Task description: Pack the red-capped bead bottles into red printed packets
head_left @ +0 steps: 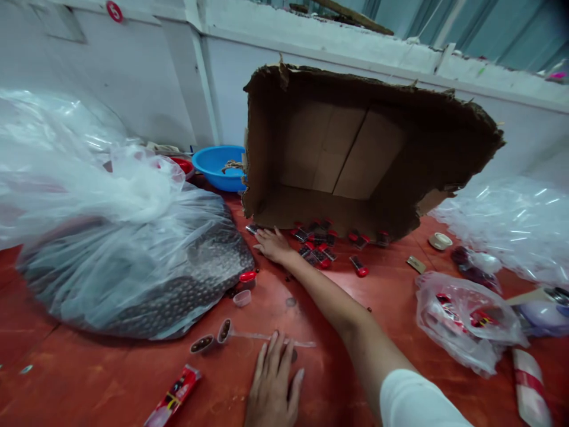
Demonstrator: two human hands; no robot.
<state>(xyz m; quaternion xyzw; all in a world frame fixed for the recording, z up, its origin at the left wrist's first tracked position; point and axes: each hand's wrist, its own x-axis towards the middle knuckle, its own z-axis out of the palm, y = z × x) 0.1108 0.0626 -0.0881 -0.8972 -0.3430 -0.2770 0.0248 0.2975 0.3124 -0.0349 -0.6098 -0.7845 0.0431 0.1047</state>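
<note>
My left hand (275,382) lies flat, palm down, at the front of the red table, fingers spread and holding nothing. By its fingertips is a thin clear plastic strip (284,341). My right hand (273,246) reaches far forward with fingers outstretched, its fingertips beside a small clear container (252,228); whether they touch is unclear. Several small red-capped containers of dark balls (317,252) lie to its right. Left of my hands are two small open cups of brown balls (202,343), an empty clear cup (242,298) and a red cap (248,276).
A large clear bag of dark balls (178,284) fills the left. A torn cardboard box (338,148) lies open toward me at the back, near a blue basin (217,166). Red printed packaging (173,397) is at front; a plastic bag with red packets (466,320) is right.
</note>
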